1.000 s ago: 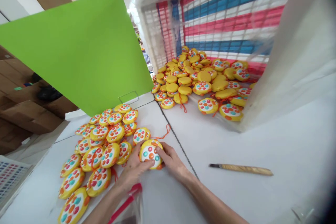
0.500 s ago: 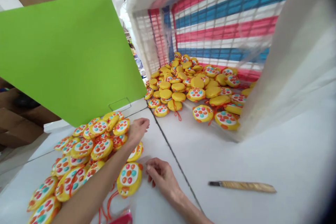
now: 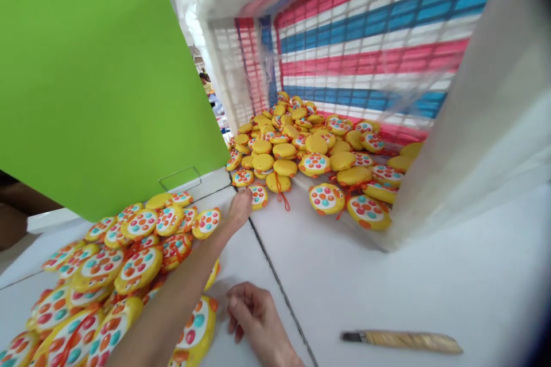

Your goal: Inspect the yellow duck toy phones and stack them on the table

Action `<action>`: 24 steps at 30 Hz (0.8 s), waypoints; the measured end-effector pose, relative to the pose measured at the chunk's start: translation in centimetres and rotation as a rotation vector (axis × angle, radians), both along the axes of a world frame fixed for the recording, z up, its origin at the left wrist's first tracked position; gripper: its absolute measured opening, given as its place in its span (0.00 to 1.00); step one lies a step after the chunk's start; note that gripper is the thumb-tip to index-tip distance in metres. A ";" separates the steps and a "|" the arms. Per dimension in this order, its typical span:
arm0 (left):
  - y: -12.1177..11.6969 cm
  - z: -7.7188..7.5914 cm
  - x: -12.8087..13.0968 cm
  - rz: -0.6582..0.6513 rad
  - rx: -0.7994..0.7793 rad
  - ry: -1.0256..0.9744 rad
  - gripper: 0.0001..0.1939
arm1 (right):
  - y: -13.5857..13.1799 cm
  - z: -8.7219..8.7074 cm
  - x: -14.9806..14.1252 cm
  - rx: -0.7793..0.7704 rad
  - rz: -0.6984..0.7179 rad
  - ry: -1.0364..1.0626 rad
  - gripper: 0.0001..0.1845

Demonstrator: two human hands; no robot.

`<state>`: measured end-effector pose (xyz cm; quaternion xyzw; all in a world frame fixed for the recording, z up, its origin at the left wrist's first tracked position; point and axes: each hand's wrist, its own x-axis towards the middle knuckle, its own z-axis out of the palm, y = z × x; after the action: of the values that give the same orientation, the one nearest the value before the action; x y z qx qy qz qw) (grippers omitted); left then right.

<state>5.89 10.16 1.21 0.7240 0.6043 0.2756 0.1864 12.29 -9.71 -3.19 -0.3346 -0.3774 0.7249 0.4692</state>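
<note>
My left hand is stretched far forward over the white table. Its fingertips touch a round yellow toy with coloured dots at the near edge of the far pile; whether the fingers grip it is hidden. My right hand rests on the table near me, fingers loosely curled and holding nothing. Just left of that hand lies another yellow toy, partly under my left forearm. A spread of the same yellow toys covers the table at the left.
A large heap of yellow toys lies inside a tipped white mesh crate with red and blue stripes. A green board stands at the left. A wooden-handled brush lies at the lower right.
My left hand let go of the toy held near me and reached forward to the far pile. My right hand released that toy and stayed beside it. The view shifted forward.
</note>
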 end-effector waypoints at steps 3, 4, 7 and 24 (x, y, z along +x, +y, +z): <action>-4.3 1.0 -2.0 -0.071 0.072 -0.030 0.06 | 0.4 0.7 0.9 -0.180 -0.079 0.147 0.31; -6.1 1.4 -2.8 -0.090 0.086 -0.040 0.07 | 0.7 0.8 1.3 -0.251 -0.116 0.203 0.31; -11.6 2.7 -5.2 -0.174 0.115 -0.029 0.09 | 1.4 1.2 2.5 -0.363 -0.205 0.321 0.30; -25.6 3.0 -7.9 -0.021 0.163 0.081 0.13 | -1.1 2.6 3.4 0.047 0.138 0.110 0.22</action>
<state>-2.04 -15.46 4.26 0.7536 0.5792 0.2925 0.1051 15.74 -10.84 -0.55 -0.2565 -0.3902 0.7637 0.4458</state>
